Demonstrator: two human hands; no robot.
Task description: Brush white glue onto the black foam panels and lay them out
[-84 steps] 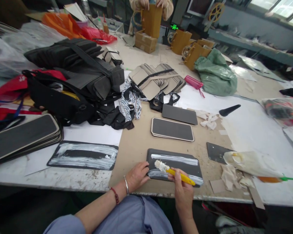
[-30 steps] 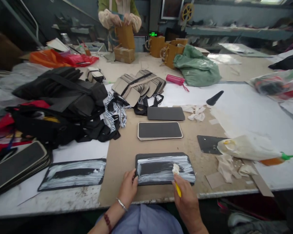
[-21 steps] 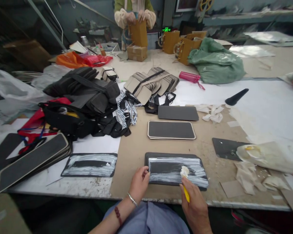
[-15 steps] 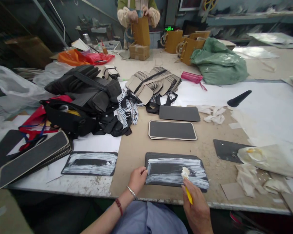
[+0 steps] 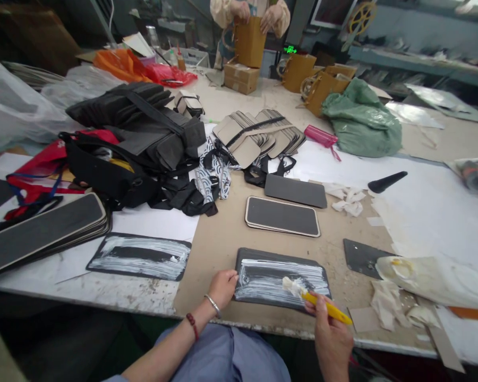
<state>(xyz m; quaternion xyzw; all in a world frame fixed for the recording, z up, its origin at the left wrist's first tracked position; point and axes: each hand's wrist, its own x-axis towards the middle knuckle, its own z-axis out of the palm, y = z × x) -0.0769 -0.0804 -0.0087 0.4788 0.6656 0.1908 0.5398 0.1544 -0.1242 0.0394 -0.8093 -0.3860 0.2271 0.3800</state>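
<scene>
A black rounded panel (image 5: 263,276) streaked with white glue lies at the table's near edge. My left hand (image 5: 222,286) presses on its left end, fingers curled against the edge. My right hand (image 5: 330,334) is closed on a yellow-handled brush (image 5: 322,307), whose glue-laden bristles rest on the panel's middle right. A second glue-streaked black piece (image 5: 139,257) lies to the left on white paper.
Two clean black panels (image 5: 282,216) lie beyond. Black bags and straps (image 5: 135,143) pile at left, long panels (image 5: 40,231) at far left. A plastic glue bag (image 5: 430,273) and paper scraps sit at right. Across the table another person's hands hold a brown paper bag (image 5: 249,40).
The brush has swung from upright to slanting left across the panel, and glue now covers more of it. My left hand stays at the panel's left end. The view has shifted.
</scene>
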